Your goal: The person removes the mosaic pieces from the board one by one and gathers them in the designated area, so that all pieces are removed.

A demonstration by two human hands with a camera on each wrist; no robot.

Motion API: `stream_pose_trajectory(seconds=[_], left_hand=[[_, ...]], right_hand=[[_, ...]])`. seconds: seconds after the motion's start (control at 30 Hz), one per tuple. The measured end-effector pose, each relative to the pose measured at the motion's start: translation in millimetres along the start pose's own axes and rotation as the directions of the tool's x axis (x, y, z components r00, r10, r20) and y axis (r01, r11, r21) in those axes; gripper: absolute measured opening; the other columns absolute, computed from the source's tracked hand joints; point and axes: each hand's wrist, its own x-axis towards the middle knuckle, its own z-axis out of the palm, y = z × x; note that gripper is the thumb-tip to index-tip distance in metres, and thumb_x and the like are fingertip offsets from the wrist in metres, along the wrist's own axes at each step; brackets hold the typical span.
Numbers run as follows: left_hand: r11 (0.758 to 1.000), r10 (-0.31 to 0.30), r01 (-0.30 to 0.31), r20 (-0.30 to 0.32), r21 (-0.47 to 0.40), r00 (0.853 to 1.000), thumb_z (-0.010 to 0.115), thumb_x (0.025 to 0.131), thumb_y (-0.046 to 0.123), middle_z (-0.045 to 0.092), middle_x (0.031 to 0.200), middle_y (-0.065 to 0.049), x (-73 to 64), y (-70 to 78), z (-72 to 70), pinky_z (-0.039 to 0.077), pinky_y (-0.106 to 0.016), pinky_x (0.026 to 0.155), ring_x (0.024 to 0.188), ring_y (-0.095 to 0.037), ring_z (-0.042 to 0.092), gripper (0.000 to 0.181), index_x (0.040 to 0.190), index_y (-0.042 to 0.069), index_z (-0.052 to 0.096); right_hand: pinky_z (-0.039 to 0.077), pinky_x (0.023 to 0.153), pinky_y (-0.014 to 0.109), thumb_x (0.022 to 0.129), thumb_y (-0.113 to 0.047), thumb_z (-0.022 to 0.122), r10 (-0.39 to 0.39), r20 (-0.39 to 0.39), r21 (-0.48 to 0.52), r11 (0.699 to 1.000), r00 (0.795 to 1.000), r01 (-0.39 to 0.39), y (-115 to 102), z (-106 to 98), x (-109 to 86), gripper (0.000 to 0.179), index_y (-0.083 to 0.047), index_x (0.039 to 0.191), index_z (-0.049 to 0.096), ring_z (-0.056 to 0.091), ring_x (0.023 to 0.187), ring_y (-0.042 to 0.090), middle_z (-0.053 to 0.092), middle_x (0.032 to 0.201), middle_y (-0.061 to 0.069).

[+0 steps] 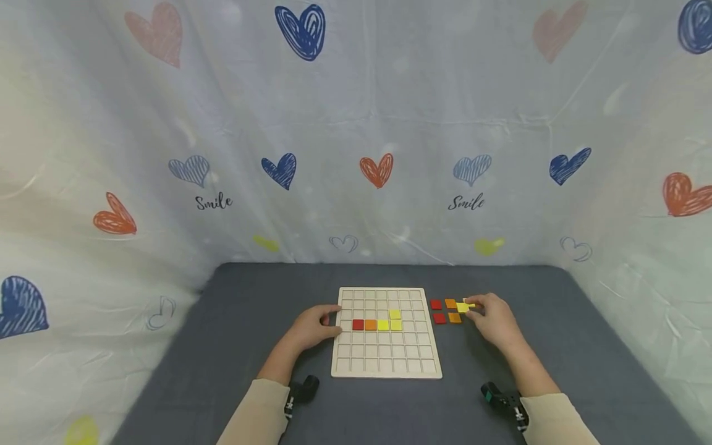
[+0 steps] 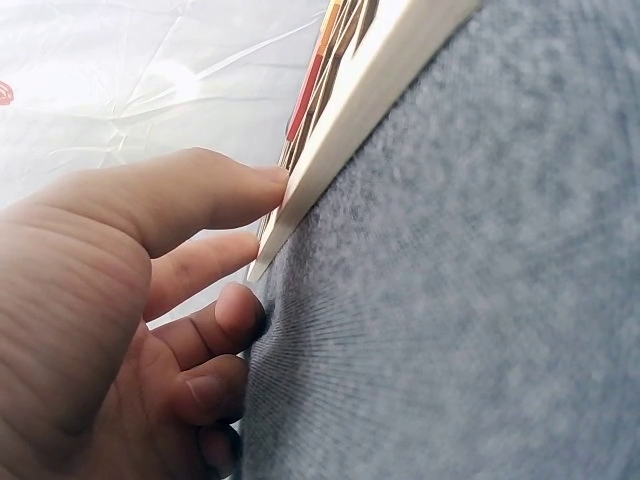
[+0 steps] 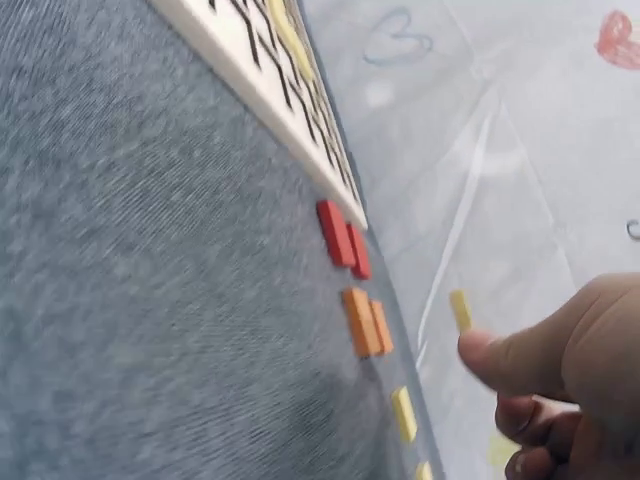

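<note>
A pale wooden grid board point(image 1: 366, 367) lies flat on the table. One row in it holds a red tile point(image 1: 358, 324), an orange tile point(image 1: 370, 324) and two yellow tiles, with another yellow tile point(image 1: 394, 314) directly above the right one. The left hand point(image 1: 313, 326) touches the board's left edge with thumb and index finger; its other fingers curl loosely beside the board. Right of the board, the right hand point(image 1: 494, 318) pinches a yellow tile point(image 3: 460, 310) between thumb and fingers, raised above the loose tiles.
Two loose red tiles point(image 1: 436, 304) and two orange tiles point(image 1: 455, 317) lie right of the board. More yellow tiles point(image 3: 404, 415) lie beyond them, near the right hand. Dark grey cloth point(image 1: 267, 287) covers the table. A curtain printed with hearts point(image 1: 334, 105) hangs behind and at both sides.
</note>
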Motion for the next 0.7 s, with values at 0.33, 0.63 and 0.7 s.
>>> stream_pose_trajectory(seconds=[0.33,0.63,0.7], left_hand=[[1.000,-0.001,0.001,0.010,-0.008,1.000,0.081,0.089,0.020,0.050,0.075,-0.002,1.1,0.5,1.0,0.036,-0.033,0.057,0.061,-0.016,0.042,0.052,0.137,0.009,0.066],[1.000,0.001,-0.001,0.006,0.001,1.000,0.081,0.089,0.020,0.050,0.076,-0.001,1.1,0.0,0.7,0.037,-0.033,0.057,0.061,-0.015,0.043,0.052,0.137,0.008,0.066],[1.000,0.005,-0.005,0.011,0.001,1.000,0.081,0.089,0.020,0.051,0.076,-0.001,1.7,-0.3,0.2,0.037,-0.033,0.058,0.061,-0.015,0.043,0.052,0.138,0.009,0.066]], right_hand=[[0.044,0.065,0.043,0.088,0.000,0.076,0.017,0.005,-0.102,0.995,1.000,-0.017,17,6,-2.4,0.023,0.008,0.110,0.074,0.051,0.074,0.026,0.057,0.086,0.012],[0.051,0.067,0.048,0.088,-0.001,0.075,0.058,0.008,-0.169,0.984,0.998,-0.056,21,10,-1.5,0.023,0.007,0.110,0.074,0.059,0.078,0.032,0.063,0.094,0.018],[0.049,0.068,0.048,0.088,-0.002,0.075,0.057,0.018,-0.159,0.986,0.998,-0.053,19,7,-1.7,0.025,0.007,0.112,0.074,0.057,0.078,0.031,0.062,0.094,0.018]])
